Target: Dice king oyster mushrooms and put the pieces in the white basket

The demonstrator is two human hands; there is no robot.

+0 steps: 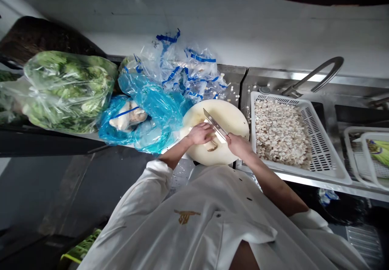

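A round cream chopping board (pixel 232 114) lies in front of me on the steel counter. My right hand (pixel 239 145) is closed around the handle of a knife (pixel 214 122), whose blade points away and to the left over the board. Beside the blade, my left hand (pixel 201 133) presses down on a pale mushroom, mostly hidden under the curled fingers. A cut mushroom piece (pixel 212 146) with a brownish edge shows on the board just below that hand.
Right of the board, a white perforated basket (pixel 328 148) holds chopped pale pieces (pixel 279 134) under a curved tap (pixel 330 73). At left are a blue plastic bag (pixel 152 99) with mushrooms (pixel 127 116) and a clear bag of leafy greens (pixel 69 87). Crumpled wrappers (pixel 188 71) lie behind.
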